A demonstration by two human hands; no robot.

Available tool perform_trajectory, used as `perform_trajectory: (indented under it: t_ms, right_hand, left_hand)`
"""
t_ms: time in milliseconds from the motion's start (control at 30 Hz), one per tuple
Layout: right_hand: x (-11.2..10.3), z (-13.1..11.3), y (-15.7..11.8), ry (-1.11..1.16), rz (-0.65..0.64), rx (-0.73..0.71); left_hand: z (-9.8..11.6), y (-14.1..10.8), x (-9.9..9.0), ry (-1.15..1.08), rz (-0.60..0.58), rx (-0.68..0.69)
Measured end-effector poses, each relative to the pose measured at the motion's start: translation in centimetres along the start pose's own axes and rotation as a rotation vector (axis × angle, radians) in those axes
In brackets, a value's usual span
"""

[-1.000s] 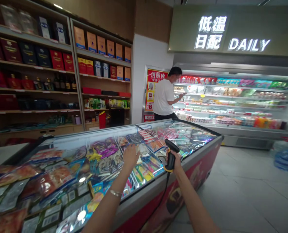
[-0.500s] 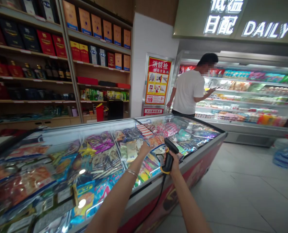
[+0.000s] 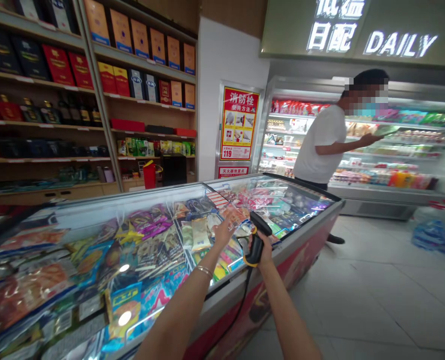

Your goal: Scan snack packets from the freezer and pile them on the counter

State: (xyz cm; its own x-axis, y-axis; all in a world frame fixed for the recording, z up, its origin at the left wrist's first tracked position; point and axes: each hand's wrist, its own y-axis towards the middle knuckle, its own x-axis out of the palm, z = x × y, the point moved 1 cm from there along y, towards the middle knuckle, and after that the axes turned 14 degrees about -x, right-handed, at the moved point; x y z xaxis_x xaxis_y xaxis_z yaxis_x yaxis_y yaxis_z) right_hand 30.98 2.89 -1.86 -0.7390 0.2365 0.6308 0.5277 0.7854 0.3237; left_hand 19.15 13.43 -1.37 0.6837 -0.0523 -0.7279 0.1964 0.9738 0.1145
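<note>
My right hand [image 3: 266, 248] is wrapped round the grip of a black and yellow handheld barcode scanner [image 3: 259, 225], its cord [image 3: 245, 295] hanging down the front of a chest freezer [image 3: 325, 216]. To the left of it, my left hand [image 3: 224, 232] reaches over the freezer with fingers spread and nothing visible in them. Whether it touches the glass I cannot tell. Close to the left hand, pale bags [image 3: 200, 234] lie in the freezer among colourful packets. A purple packet [image 3: 158, 221] and a blue-and-yellow packet [image 3: 124, 307] lie further left.
Shelves of boxed bottles [image 3: 120, 31] line the left wall. A person in a white shirt [image 3: 322, 142] stands beyond the freezer, holding a flat object, before a lit refrigerated display [image 3: 395, 177]. Wrapped water bottles [image 3: 434, 232] sit on the tiled floor [image 3: 361, 295] at right.
My left hand has lifted slightly and its fingers have spread. The scanner stays in my right hand. The person in white has moved to the right.
</note>
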Motion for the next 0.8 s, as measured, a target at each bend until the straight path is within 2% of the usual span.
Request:
perform_trajectory:
  t_ms: [100,200,333,467,567,667,733,800]
  right_hand:
    - [0.1,-0.1,0.0,0.002,-0.006,0.003]
    - [0.3,-0.4,-0.2,0.0,-0.035,0.011]
    - [0.6,-0.9,-0.4,0.006,-0.024,0.019]
    - [1.2,-1.2,-0.4,-0.032,-0.011,0.055]
    - [2.3,-1.5,-0.2,-0.071,-0.038,0.065]
    - [4.4,-1.6,-0.4,-0.058,-0.08,0.086]
    - [6.3,-1.5,-0.8,-0.041,-0.144,0.127]
    - [8.5,-0.9,-1.6,-0.058,-0.273,0.179]
  left_hand:
    - [-0.8,0.1,-1.1,-0.172,0.061,0.043]
    - [-2.7,0.0,-3.8,-0.252,0.119,0.077]
    - [-6.4,-1.3,-10.5,-0.26,0.234,0.144]
    - [-10.2,-4.3,-18.0,-0.212,0.341,0.144]
    - [-12.8,-6.8,-21.9,-0.187,0.456,0.13]
    - [-15.0,-8.3,-23.4,-0.162,0.511,0.1]
    - [-16.0,-8.6,-23.4,-0.163,0.51,0.08]
    - [-16.5,-8.6,-22.8,-0.17,0.503,0.081]
